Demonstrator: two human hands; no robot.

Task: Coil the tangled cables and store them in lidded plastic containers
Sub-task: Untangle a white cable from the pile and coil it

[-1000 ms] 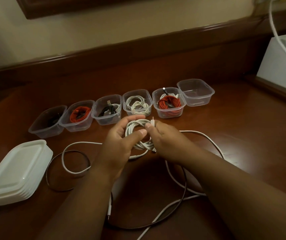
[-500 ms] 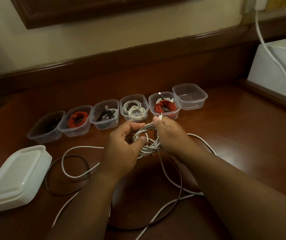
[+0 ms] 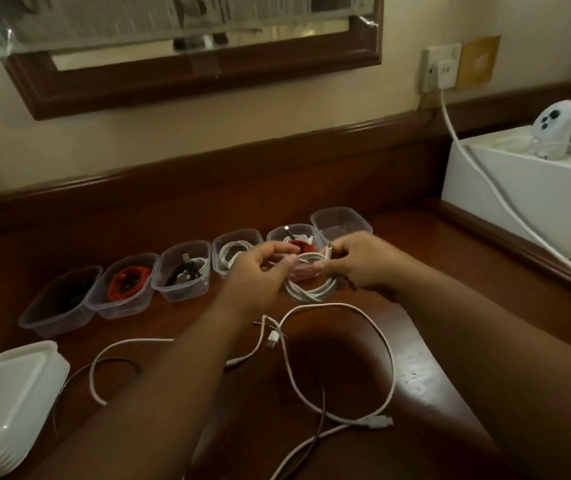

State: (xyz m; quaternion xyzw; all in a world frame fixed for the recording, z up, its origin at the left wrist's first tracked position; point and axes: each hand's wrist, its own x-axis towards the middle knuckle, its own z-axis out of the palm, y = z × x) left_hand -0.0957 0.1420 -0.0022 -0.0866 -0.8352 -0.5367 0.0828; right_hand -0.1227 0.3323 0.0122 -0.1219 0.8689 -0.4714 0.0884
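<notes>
A coiled white cable (image 3: pixel 308 289) hangs between my left hand (image 3: pixel 256 275) and my right hand (image 3: pixel 360 261), both gripping its upper part, just in front of the container row. Several clear plastic containers stand in a line: a dark-cable one (image 3: pixel 59 306), a red-cable one (image 3: pixel 121 289), a black-and-white one (image 3: pixel 183 271), a white-cable one (image 3: pixel 232 251), a red-and-white one (image 3: pixel 291 237), and an empty one (image 3: pixel 341 221) at the far right. Loose white cables (image 3: pixel 374 341) and a thin dark cable (image 3: pixel 322 410) lie tangled nearer me.
A stack of white lids (image 3: pixel 7 403) sits at the near left. A white box (image 3: pixel 526 195) with two controllers stands at the right, a white cord (image 3: pixel 478 168) running from it to a wall socket. A wood-framed mirror (image 3: pixel 190 71) hangs above the wooden desk (image 3: pixel 485 306).
Both hands have carried the coiled white cable away from me and to the right, toward the containers at the right end of the row. The camera has tilted up.
</notes>
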